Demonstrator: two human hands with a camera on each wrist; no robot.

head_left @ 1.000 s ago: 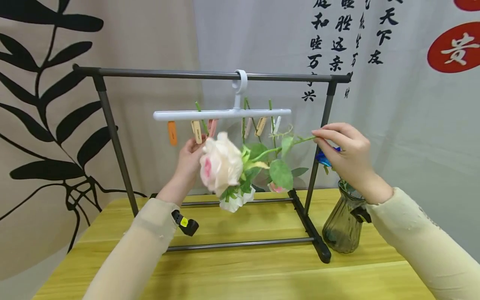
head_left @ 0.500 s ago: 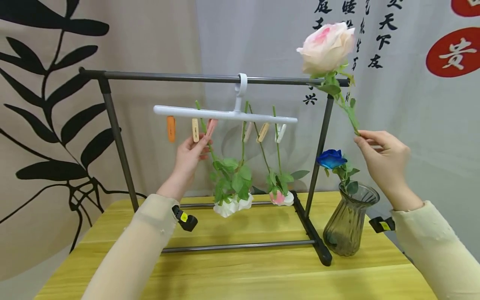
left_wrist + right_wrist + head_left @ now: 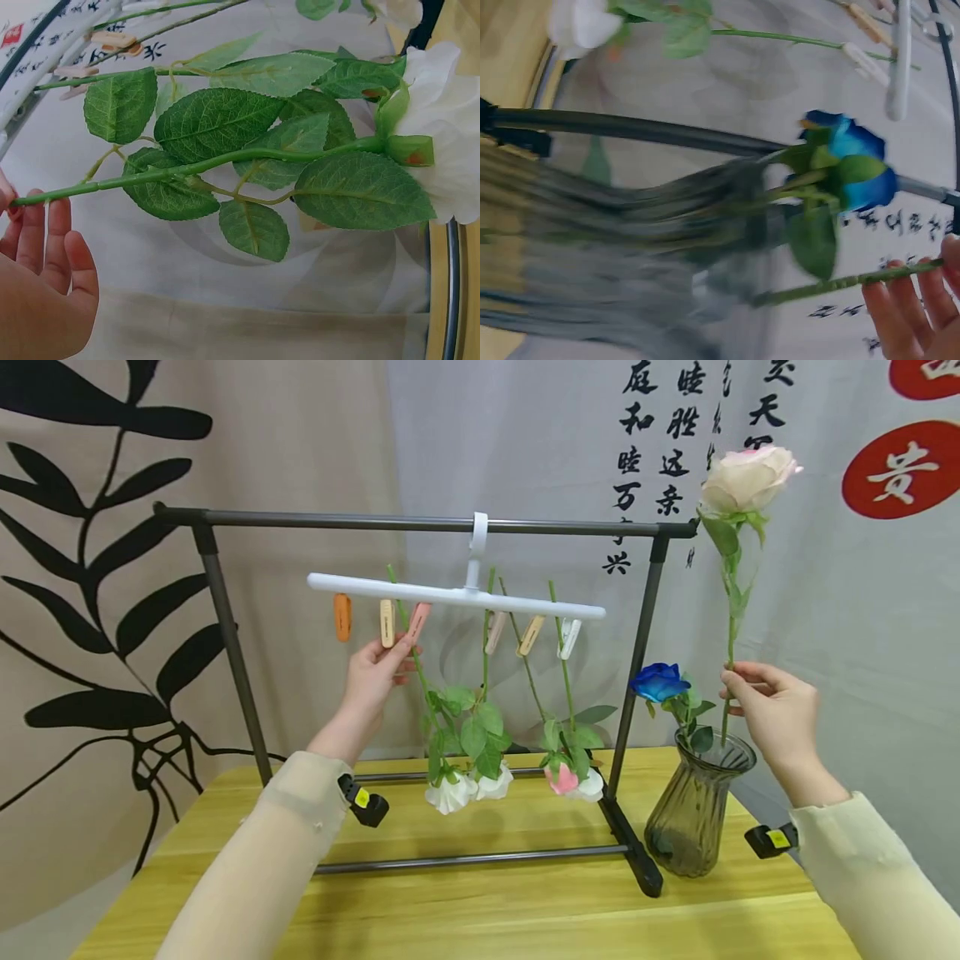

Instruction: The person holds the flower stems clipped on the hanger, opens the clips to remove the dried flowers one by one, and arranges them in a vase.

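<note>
My right hand (image 3: 776, 714) pinches the stem of a pale pink-white rose (image 3: 750, 481), held upright. Its lower stem passes into the mouth of a ribbed smoky glass vase (image 3: 693, 818), where a blue rose (image 3: 660, 682) stands. My left hand (image 3: 375, 677) pinches the pink clothespin (image 3: 418, 621) under the white hanger (image 3: 450, 596). Beside these fingers runs the green stem (image 3: 112, 182) of a white rose (image 3: 452, 793) hanging head down; the thumb and fingertip are cut off in the left wrist view. More white and pink roses (image 3: 562, 778) hang from clothespins to its right.
The hanger hooks over a dark metal rack (image 3: 570, 528) standing on the wooden table (image 3: 465, 918). An orange clothespin (image 3: 342, 617) and a beige clothespin (image 3: 387, 623) hang at the hanger's left. The rack's right foot (image 3: 633, 852) lies close to the vase.
My right hand has carried the pale rose from in front of the hanger rightward, turned it upright and lowered its stem into the vase. My left hand stays at the pink clothespin; the hanger tilts down rightward.
</note>
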